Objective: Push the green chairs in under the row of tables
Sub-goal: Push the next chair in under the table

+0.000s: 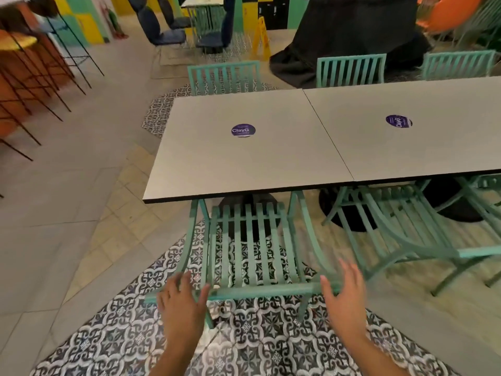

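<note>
A green slatted chair [252, 245] stands directly in front of me, its seat partly under the near edge of the left grey table [238, 164]. My left hand [181, 299] lies with straight fingers on the left end of the chair's top rail. My right hand [344, 291] is spread at the rail's right end, thumb against it. A second green chair [401, 234] stands to the right, angled, half under the right-hand table [423, 147]. Three more green chairs [225, 77] line the tables' far side.
Patterned tile floor lies under me. Black wire stools [40, 85] and an orange counter stand at the left. Dark blue chairs [162, 33], a yellow floor sign [261, 36] and a large black covered object [352, 36] are beyond the tables.
</note>
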The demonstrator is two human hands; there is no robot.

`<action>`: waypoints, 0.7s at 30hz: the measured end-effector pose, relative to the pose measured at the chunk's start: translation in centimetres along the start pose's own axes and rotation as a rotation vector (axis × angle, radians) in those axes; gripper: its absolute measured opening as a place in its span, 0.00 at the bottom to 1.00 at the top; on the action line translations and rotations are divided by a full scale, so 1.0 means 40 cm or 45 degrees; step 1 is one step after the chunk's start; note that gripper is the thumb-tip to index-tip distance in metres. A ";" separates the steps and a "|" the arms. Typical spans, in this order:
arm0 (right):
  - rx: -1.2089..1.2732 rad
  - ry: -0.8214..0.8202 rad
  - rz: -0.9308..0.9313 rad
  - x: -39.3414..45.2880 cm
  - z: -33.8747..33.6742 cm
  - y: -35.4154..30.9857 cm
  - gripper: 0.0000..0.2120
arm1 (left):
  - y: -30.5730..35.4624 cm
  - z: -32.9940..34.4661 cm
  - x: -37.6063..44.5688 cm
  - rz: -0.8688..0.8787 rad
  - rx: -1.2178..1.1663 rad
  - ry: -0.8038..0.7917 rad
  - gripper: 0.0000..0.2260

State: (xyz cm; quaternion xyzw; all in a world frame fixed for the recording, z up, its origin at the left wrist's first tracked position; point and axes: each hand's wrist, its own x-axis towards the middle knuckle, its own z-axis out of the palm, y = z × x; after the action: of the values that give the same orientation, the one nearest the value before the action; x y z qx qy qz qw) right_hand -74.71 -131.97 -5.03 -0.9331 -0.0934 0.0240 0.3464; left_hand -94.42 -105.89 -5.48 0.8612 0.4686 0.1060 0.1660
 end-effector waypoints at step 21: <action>1.393 -0.117 1.396 0.134 0.055 -0.044 0.18 | -0.003 -0.021 0.136 -1.664 -1.801 -0.356 0.05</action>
State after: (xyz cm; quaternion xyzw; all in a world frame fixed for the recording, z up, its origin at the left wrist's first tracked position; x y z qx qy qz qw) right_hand -69.98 -128.24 -5.45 -0.5403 0.3925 0.2733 0.6923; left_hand -91.87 -101.10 -4.59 0.1374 0.6584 0.1468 0.7253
